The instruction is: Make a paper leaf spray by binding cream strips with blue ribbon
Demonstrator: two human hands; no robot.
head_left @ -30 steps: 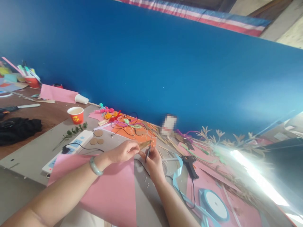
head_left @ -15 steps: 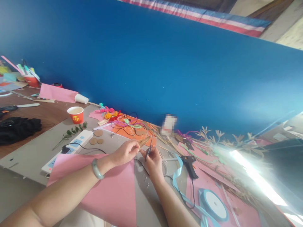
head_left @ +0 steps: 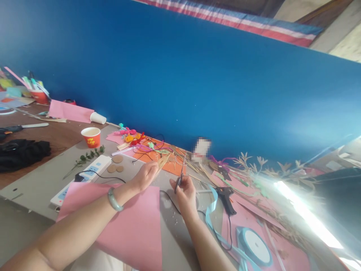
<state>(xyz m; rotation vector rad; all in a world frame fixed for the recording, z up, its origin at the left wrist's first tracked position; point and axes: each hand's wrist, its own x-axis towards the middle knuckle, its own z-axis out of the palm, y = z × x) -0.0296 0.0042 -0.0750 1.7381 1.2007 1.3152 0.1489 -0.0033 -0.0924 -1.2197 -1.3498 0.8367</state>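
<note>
My left hand, with a pale green bangle at its wrist, is closed around a tan dried plant piece whose thin ends fan out past the fingers. My right hand grips a pair of scissors with the blades pointing up and away from me. A gap separates the scissors from the plant piece. Under my left forearm lies a large pink paper sheet. Small bits are scattered on the grey board below my right hand.
A black glue gun and a light blue ribbon roll lie to the right. Left of my hands are a white power strip, wooden discs, a green sprig and a red paper cup. A blue partition stands behind.
My left hand has moved left with the plant piece, away from the scissors. The two hands were almost touching before and are now apart. My right hand has barely shifted.
</note>
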